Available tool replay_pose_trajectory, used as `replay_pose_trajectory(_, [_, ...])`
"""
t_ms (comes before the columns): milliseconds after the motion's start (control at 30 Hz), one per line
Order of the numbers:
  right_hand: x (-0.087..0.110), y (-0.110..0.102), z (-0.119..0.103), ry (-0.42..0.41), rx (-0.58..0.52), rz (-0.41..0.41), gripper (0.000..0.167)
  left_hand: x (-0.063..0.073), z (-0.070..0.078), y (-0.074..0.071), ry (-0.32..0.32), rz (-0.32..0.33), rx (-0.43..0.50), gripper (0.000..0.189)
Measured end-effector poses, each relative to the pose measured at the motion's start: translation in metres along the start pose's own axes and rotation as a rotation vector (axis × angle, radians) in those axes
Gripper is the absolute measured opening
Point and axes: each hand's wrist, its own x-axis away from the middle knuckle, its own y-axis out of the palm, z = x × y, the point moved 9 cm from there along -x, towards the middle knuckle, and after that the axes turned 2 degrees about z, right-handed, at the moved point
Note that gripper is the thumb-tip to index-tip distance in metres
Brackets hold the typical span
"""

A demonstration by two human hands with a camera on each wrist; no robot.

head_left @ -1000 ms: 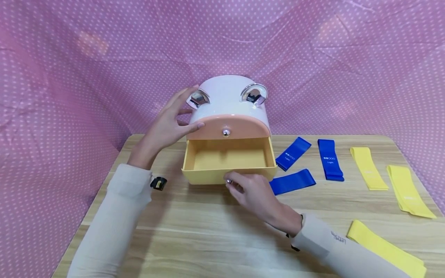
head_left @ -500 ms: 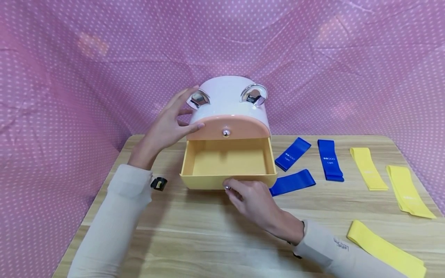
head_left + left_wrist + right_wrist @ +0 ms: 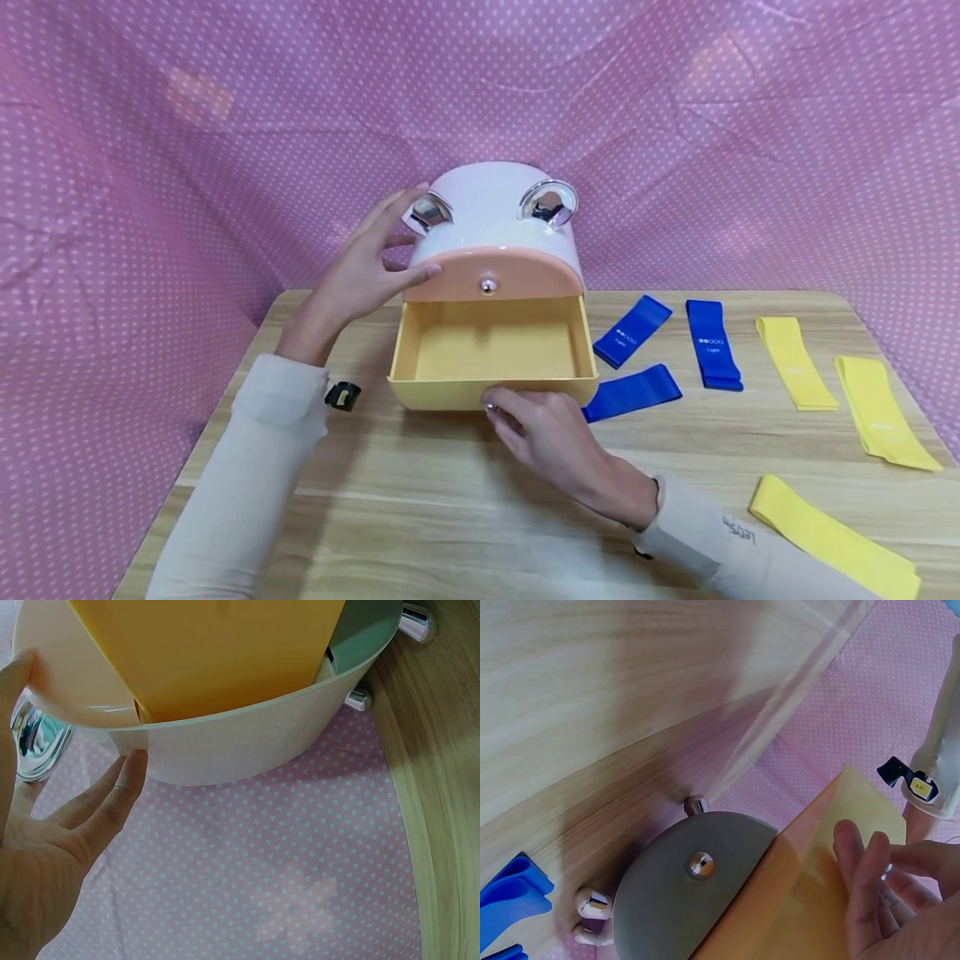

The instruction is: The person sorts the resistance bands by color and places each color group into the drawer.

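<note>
A white rounded desktop drawer box (image 3: 491, 200) with two silver ears stands at the table's back. Its peach upper drawer (image 3: 532, 271) is closed. Below it, the yellow lower drawer (image 3: 442, 394) is pulled well out, its inside bare. My right hand (image 3: 555, 429) pinches that drawer's silver knob (image 3: 491, 407) between thumb and fingers, the knob mostly covered. At the box's left side my left hand (image 3: 360, 271) is spread, thumb on the front corner. In the left wrist view, its fingertips (image 3: 133, 765) touch the white shell.
Right of the drawer lie folded blue resistance bands (image 3: 632, 332), one close by the drawer's right corner. Folded yellow bands (image 3: 795, 364) lie farther right, one partly under the right forearm in view. A pink dotted cloth (image 3: 225, 167) hangs behind the wooden table (image 3: 420, 517).
The right hand has drawn the yellow drawer slightly farther out toward me, mostly in the first half second; since then it has barely moved. The left hand has stayed in place.
</note>
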Motion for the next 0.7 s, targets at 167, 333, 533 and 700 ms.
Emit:
replay_pose_trajectory(167, [0.001, 0.001, -0.001, -0.014, 0.009, -0.005, 0.012, 0.001, 0.001, -0.001, 0.002, 0.003, 0.007, 0.094])
replay_pose_trajectory(333, [0.006, -0.008, 0.001, 0.008, -0.003, -0.02, 0.021, 0.002, 0.001, -0.001, -0.002, 0.003, -0.011, 0.094])
replay_pose_trajectory(533, [0.016, -0.039, 0.008, 0.03, -0.042, 0.039, 0.027, 0.001, 0.002, -0.001, -0.008, 0.001, -0.026, 0.094])
replay_pose_trajectory(700, [0.023, -0.068, 0.019, 0.095, -0.038, 0.063, 0.028, 0.001, 0.002, -0.001, -0.009, 0.002, -0.029, 0.094])
